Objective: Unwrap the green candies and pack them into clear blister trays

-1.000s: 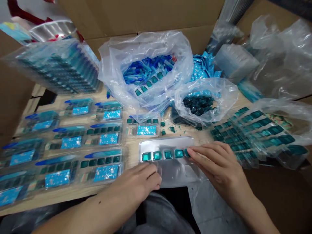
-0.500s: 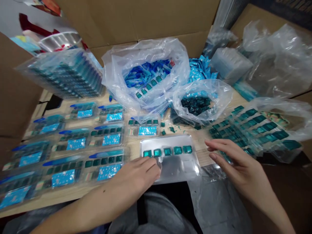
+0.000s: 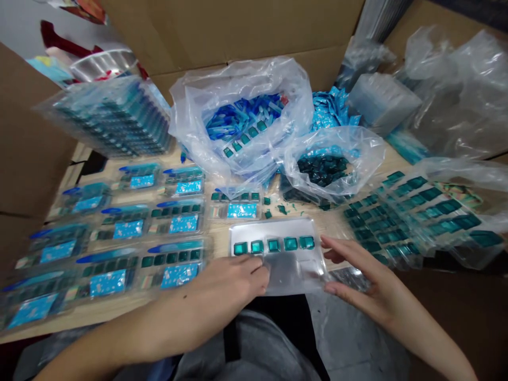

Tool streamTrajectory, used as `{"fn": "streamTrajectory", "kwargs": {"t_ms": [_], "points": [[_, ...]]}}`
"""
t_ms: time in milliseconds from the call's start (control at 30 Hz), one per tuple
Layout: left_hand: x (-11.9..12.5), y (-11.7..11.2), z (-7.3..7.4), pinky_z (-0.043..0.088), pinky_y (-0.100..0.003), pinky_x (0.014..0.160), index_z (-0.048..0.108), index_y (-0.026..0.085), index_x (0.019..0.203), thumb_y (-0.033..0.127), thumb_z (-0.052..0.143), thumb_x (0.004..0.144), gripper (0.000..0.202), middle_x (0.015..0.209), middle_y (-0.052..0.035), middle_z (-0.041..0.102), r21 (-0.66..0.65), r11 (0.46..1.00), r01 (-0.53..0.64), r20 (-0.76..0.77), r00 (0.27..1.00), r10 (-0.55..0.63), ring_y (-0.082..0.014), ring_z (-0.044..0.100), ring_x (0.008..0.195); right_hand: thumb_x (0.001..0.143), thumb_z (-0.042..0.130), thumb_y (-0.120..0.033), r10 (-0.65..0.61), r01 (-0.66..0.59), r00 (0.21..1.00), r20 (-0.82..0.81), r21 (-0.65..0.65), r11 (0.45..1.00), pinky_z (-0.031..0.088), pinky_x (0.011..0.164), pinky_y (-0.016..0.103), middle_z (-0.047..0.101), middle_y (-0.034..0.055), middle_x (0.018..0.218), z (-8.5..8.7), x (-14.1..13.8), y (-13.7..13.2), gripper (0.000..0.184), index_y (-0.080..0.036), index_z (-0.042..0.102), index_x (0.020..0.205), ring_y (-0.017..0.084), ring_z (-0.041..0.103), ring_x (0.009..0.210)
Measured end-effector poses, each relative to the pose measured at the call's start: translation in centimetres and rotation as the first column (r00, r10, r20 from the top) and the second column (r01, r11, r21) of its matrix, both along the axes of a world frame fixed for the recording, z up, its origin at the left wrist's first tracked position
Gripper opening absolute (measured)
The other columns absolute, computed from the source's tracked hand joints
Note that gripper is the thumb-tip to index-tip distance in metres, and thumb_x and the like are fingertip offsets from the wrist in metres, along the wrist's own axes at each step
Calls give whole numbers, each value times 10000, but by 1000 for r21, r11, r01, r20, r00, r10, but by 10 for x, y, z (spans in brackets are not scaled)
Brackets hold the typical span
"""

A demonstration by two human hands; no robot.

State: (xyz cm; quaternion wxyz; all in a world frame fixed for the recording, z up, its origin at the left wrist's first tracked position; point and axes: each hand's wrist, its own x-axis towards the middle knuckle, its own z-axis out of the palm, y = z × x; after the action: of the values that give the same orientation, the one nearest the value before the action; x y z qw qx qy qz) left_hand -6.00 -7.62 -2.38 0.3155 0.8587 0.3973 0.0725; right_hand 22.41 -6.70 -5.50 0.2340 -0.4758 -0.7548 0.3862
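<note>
A clear plastic blister tray lies at the table's front edge, with a row of several teal square gems across its upper part. My left hand rests over the tray's near left corner. Its fingers are curled and pressed together just below the gems; the thumb and whatever sits under the fingertips are hidden. At the tray's right edge is my right hand, thumb and fingers spread apart with nothing between them. Loose teal gems lie just beyond the tray.
Filled blister packs cover the left side, with a tall stack of packs behind. Bags of blue pens and dark teal gems stand at the back. Sheets of teal gems lie right; blue sachets are heaped behind.
My right hand has moved left to the tray's right edge, its thumb and fingers opening wider. My left hand has shifted slightly right over the tray. The view has moved a little.
</note>
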Motion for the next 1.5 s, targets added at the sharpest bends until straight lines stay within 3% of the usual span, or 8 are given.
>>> {"fn": "streamTrajectory", "kwargs": {"t_ms": [233, 433, 600, 833, 1033, 1167, 1333, 1500], "points": [[4, 12, 13, 442, -233, 676, 573, 191, 819, 194, 476, 1002, 207, 886, -1, 639, -208, 977, 45, -92, 994, -65, -153, 616, 810, 879, 681, -367, 113, -113, 986, 125, -4, 994, 418, 1105, 512, 334, 47, 1594, -7, 0, -5, 836, -467, 165, 1530, 288, 361, 1444], [13, -6, -7, 487, -289, 687, 582, 174, 873, 77, 470, 929, 159, 884, -46, 673, 165, 980, 110, -206, 976, -75, -195, 634, 780, 905, 641, -309, 132, -133, 976, 172, -6, 991, 436, 1088, 521, 302, 72, 1606, -9, -4, -7, 851, -449, 99, 1545, 304, 340, 1453], [16, -17, 6, 495, -305, 592, 586, 165, 750, 16, 382, 890, 289, 677, -32, 634, 486, 870, 82, -173, 985, 4, -191, 597, 628, 907, 641, -330, 99, -115, 988, 120, 134, 984, 479, 1054, 502, 332, 77, 1574, -1, -8, -8, 720, -433, 271, 1515, 313, 369, 1436], [-7, -8, 37, 498, -321, 867, 600, 183, 1030, 271, 469, 1011, 159, 998, -52, 679, 435, 899, -55, 141, 990, -8, -190, 603, 965, 938, 573, -133, -5, 42, 997, -79, 473, 880, 593, 759, 206, 625, 31, 1159, 23, -17, -3, 278, -319, 683, 1115, 151, 663, 1019], [-21, 9, 17, 369, -385, 1139, 562, 152, 1276, 65, 365, 1008, 344, 1289, -95, 644, 664, 746, -52, 88, 996, -10, -183, 513, 1287, 944, 591, -231, -71, 89, 996, -54, 562, 823, 581, 856, 288, 623, 47, 1200, 37, -20, 23, 260, -312, 642, 1186, 192, 643, 1087], [-28, 75, -4, 419, -440, 1110, 568, 173, 1280, 63, 454, 972, 347, 1289, -95, 658, 794, 559, -239, 177, 970, 164, -212, 566, 1242, 955, 542, -244, -300, 186, 944, 136, 534, 825, 489, 1028, 443, 647, 96, 1221, 22, -22, 92, 298, -231, 619, 1243, 260, 613, 1171], [-29, 169, -55, 477, -522, 1013, 615, 118, 1218, 98, 467, 973, 287, 1256, -172, 648, 763, 553, -334, 140, 921, 364, -282, 602, 1175, 903, 618, -166, -277, 130, 797, 536, 296, 946, 499, 998, 458, 627, 157, 1268, -7, -37, 176, 350, -143, 621, 1252, 292, 620, 1155], [-31, 185, -88, 506, -511, 969, 613, 151, 1184, 291, 628, 935, 286, 1235, -94, 633, 728, 611, -310, 74, 922, 380, -258, 626, 1119, 942, 618, -313, -117, 52, 695, 710, 113, 992, 540, 906, 479, 592, 101, 1306, -25, -47, 207, 364, -184, 569, 1279, 252, 627, 1098]]}}
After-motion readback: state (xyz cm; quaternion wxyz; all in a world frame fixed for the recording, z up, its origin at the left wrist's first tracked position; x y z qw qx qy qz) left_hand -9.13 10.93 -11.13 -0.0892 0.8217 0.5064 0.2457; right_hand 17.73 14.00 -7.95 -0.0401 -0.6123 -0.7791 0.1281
